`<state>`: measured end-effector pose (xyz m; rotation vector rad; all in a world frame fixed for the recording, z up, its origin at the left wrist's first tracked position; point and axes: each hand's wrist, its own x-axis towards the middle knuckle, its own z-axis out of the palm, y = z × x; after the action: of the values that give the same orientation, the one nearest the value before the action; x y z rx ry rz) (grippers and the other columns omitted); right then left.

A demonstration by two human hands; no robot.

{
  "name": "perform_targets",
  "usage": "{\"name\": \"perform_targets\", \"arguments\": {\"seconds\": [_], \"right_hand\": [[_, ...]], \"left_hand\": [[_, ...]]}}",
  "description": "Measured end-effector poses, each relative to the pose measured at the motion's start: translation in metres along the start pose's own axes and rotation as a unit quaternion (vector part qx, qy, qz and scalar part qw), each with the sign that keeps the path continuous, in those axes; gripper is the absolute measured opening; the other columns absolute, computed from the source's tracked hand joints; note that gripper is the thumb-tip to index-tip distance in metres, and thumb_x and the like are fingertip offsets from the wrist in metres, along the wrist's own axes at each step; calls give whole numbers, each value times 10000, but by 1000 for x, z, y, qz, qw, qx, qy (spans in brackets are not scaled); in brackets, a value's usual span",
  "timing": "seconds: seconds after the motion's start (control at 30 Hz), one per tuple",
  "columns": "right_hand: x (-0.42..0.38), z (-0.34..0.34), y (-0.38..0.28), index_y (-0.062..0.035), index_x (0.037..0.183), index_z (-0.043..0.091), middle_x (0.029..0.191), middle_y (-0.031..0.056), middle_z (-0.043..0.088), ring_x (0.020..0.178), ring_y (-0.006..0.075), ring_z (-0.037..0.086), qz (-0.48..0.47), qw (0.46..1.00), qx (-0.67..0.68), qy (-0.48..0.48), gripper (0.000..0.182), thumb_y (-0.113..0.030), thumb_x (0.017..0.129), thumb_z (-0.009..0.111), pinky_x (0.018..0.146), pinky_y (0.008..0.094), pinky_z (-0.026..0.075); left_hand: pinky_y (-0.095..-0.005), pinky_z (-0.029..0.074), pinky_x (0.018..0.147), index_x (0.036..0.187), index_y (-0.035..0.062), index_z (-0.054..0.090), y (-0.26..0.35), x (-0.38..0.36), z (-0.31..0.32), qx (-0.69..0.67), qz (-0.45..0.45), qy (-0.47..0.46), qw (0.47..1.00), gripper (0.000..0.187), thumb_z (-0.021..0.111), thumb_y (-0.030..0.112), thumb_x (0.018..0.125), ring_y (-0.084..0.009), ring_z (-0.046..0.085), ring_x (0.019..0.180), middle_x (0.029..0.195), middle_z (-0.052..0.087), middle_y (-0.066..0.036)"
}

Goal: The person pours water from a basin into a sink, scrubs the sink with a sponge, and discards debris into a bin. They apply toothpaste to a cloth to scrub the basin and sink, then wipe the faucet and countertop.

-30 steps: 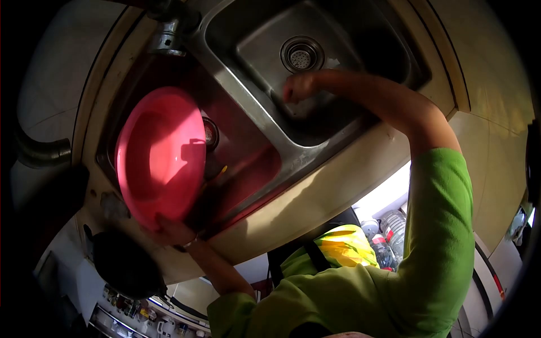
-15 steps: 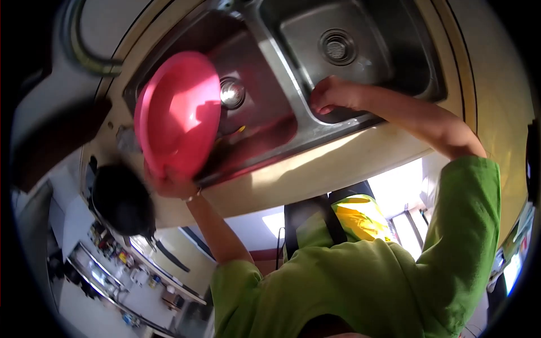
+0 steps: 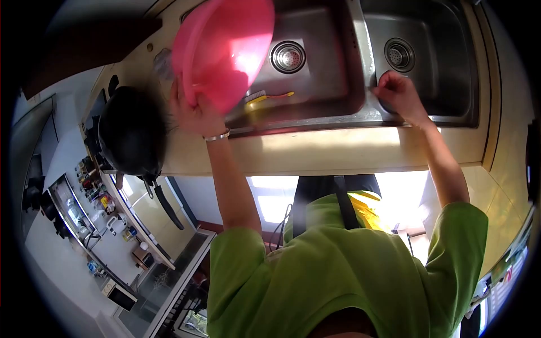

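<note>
My left hand [image 3: 197,115] grips the near rim of a pink plastic basin [image 3: 220,62], which tilts over the left end of the left sink [image 3: 329,42]. A yellow-handled brush [image 3: 270,97] lies in that sink, close to its front wall and to the right of the basin. Over the front-left corner of the right sink [image 3: 439,73], beside the divider, is my right hand [image 3: 401,97]. Its fingers are curled together, and whatever may be between them cannot be made out.
A black pan [image 3: 132,132] stands on the counter left of my left hand, its handle sticking out past the edge. Clear crumpled plastic [image 3: 163,65] sits behind the basin's left side. The counter's front edge [image 3: 315,152] runs between my body and the sinks.
The view has turned and shifted. The basin has moved left in the sink with my left hand on its rim, and more of the brush shows. My right hand stays near the divider, fingers curled.
</note>
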<state>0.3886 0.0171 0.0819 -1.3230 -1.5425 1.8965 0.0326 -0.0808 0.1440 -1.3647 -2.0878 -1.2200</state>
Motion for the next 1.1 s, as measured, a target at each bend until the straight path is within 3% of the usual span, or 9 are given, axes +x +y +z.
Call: {"name": "perform_targets", "arguments": {"seconds": [0.07,0.17,0.23,0.4,0.53,0.67,0.77,0.83,1.1], "right_hand": [[3,-5,-18,-63,715,512,665,-31,518,622,33,459,-33,998,54,2,68,-19,759,541,549,172,368],[8,-26,-43,-63,773,556,681,-34,527,607,40,461,-30,995,67,72,42,-83,748,584,560,163,367],[12,-41,-41,-59,811,573,684,-31,530,612,44,468,-39,985,114,126,80,-106,749,590,573,170,379],[4,-55,-39,-25,879,561,739,-16,540,657,48,481,-49,968,141,199,126,-86,768,561,613,174,390],[-3,-53,-38,-17,887,561,684,-34,500,587,37,416,-68,971,143,179,132,-107,804,514,560,155,342],[0,-55,-31,-35,887,564,596,-64,405,528,22,344,-49,975,141,163,148,-144,833,479,464,151,246],[7,-58,-23,-40,848,565,573,-64,395,511,24,343,-17,974,136,181,145,-167,824,500,458,158,250],[11,-58,-28,-43,825,570,565,-59,410,503,29,350,-6,981,80,177,140,-173,812,519,462,162,264],[26,-57,-61,-35,826,576,615,-12,503,542,47,444,-19,989,-30,145,125,-150,777,564,496,183,353]], "left_hand": [[-340,430,729,964,32,578,-7,2,4,1,-18,-8,1000,345,489,172,661,-288,531,877,959,558,-157],[-343,438,697,943,26,579,-20,1,15,-16,8,-15,1000,333,467,107,641,-280,545,827,935,564,-145],[-338,443,653,895,19,582,-35,-7,29,-82,-110,-78,988,312,450,59,616,-255,562,736,881,575,-136],[-313,437,611,829,7,578,-42,-27,65,-94,-265,-141,949,266,453,45,597,-217,564,629,728,584,-133],[-305,434,594,788,4,579,-67,-50,94,-121,-390,-210,888,233,469,50,588,-206,563,598,644,582,-131],[-304,434,589,768,4,581,-88,-73,115,-129,-416,-217,874,220,477,56,581,-204,569,599,646,583,-139],[-252,422,524,779,-7,586,-103,-85,126,-181,-444,-223,849,232,496,28,569,-109,522,584,677,574,-43],[-358,442,643,831,3,567,-120,-95,141,-123,-391,-249,877,261,491,84,594,-306,577,696,735,589,-178],[-374,405,816,1073,-4,450,-97,-85,132,55,-365,-303,878,473,507,93,613,-320,507,944,1011,518,-211]]}}
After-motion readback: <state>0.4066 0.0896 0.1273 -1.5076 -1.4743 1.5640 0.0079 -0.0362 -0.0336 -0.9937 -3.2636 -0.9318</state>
